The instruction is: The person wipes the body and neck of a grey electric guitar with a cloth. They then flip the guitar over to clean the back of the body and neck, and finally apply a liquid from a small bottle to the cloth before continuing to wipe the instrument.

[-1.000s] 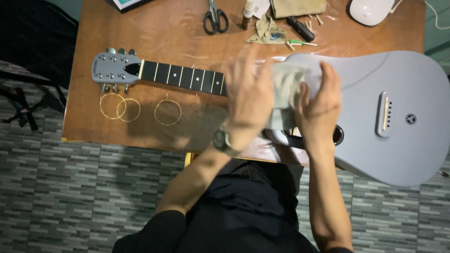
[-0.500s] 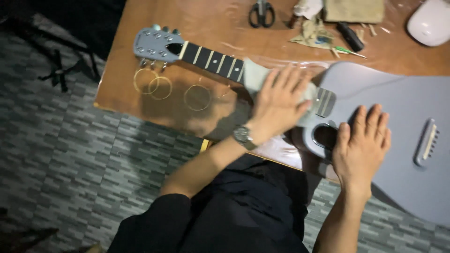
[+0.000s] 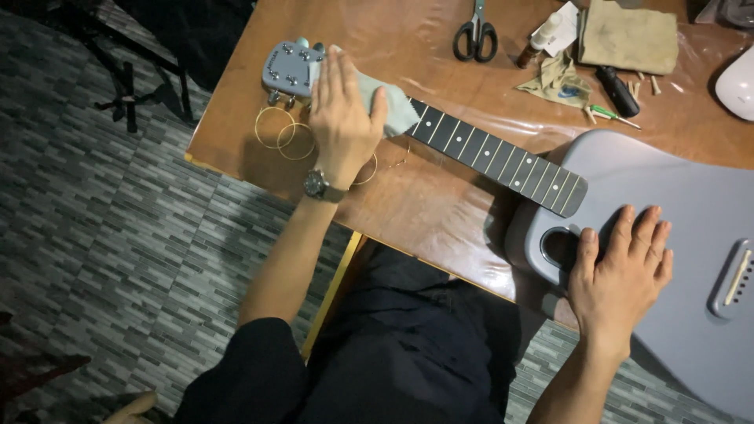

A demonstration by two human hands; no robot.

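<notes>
A: Going left to right. First we have the grey headstock [image 3: 287, 69], half covered. Our left hand [image 3: 339, 118] lies flat on a pale cloth [image 3: 386, 106], fingers stretched out and pressing it onto the top of the neck, not clenched. A wristwatch [image 3: 317, 184] is on that wrist.

B: Tuners?

A: We see a few pegs on the headstock face and along its lower edge; the rest sit under the hand and cloth. Coiled strings [image 3: 284, 133] lie on the wooden table [image 3: 424, 204] just below, partly behind the wrist, so we cannot count them.

B: Next.

A: The dark fretboard [image 3: 495, 155] runs diagonally down to the grey guitar body [image 3: 691, 196]. No strings show on it. Our right hand [image 3: 624, 271] is open, palm down on the body beside the sound hole [image 3: 559, 247], thumb at its rim, gripping nothing.

B: Cut off?

A: The body runs out of the right edge and the bridge [image 3: 734, 279] is clipped there. At the top edge: scissors [image 3: 475, 35], a small bottle [image 3: 538, 39], a folded tan cloth [image 3: 628, 35], a crumpled rag [image 3: 559, 81], a dark-handled tool [image 3: 616, 90], small pegs too tiny to tell. A white rounded object [image 3: 738, 82] is mostly out of frame; we cannot say what it is.
</notes>
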